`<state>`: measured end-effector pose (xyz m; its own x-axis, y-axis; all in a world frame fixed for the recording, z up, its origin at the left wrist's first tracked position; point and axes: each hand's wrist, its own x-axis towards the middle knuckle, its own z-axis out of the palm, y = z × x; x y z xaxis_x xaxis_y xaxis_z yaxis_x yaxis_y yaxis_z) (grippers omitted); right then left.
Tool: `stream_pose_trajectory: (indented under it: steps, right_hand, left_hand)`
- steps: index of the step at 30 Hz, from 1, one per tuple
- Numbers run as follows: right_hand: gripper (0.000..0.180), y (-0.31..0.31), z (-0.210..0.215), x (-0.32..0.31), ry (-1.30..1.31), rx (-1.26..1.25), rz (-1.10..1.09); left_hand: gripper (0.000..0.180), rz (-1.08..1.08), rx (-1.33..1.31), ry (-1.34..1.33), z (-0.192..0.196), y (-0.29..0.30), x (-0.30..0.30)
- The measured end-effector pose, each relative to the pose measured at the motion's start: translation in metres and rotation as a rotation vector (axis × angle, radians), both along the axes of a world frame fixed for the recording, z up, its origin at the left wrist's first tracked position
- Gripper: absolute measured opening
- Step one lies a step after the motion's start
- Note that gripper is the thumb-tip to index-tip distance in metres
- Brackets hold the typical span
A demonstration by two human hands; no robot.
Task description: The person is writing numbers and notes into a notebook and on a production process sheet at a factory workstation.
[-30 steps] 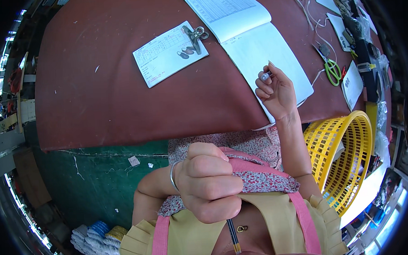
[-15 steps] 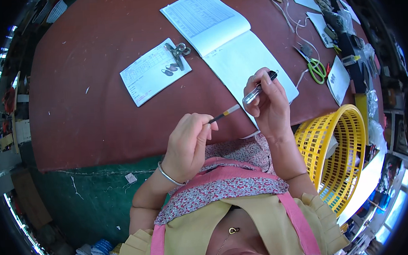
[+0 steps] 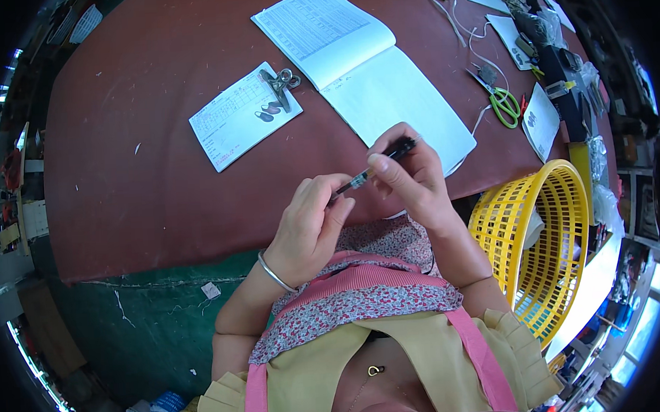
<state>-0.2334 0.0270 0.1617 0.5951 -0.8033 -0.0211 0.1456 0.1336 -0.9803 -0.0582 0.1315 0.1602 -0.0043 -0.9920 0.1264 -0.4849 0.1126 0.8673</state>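
Above the near edge of the dark red table [image 3: 138,199], my two hands meet over a pen in pieces. My left hand [image 3: 301,220] is closed, pinching the dark end of a thin pen refill [image 3: 335,197]. Between finger and thumb, my right hand [image 3: 419,181] grips a clear pen barrel with a black end [image 3: 399,148]. The barrel's open end is at the refill, which appears to run partly into it; fingers hide some of the joint. Just beyond the right hand lies an open notebook [image 3: 406,103].
Left of the notebook is a stack of printed sheets [image 3: 227,129] under a metal bulldog clip [image 3: 276,92]. Green-handled scissors [image 3: 505,108], white cords and papers lie at the right. A yellow plastic basket [image 3: 525,211] stands tilted by the table's right near edge.
My right hand has moved left and toward me, bringing the barrel to the refill, which was apart from it before. The left hand keeps its pinch, nearly in place.
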Motion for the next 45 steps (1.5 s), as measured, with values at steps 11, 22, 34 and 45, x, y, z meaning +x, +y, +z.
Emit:
stream_pose_trajectory:
  steps: [11, 22, 34, 45]
  right_hand:
    - [0.02, 0.001, -0.012, 0.004, 0.015, 0.11, 0.107]
    - [0.019, -0.019, -0.022, -0.006, -0.11, 0.225, 0.277]
    - [0.028, -0.012, -0.028, 0.005, 0.06, 0.184, 0.042]
    - [0.03, -0.015, -0.046, 0.007, 0.049, 0.262, 0.13]
  left_hand:
    - [0.067, -0.045, 0.153, 0.344, -0.008, 0.001, 0.004]
    - [0.065, -0.22, 0.488, 1.025, -0.011, -0.008, 0.011]
    - [0.051, 0.061, 0.46, 0.623, -0.029, -0.006, 0.012]
    - [0.052, -0.111, 0.469, 0.781, -0.026, -0.014, 0.015]
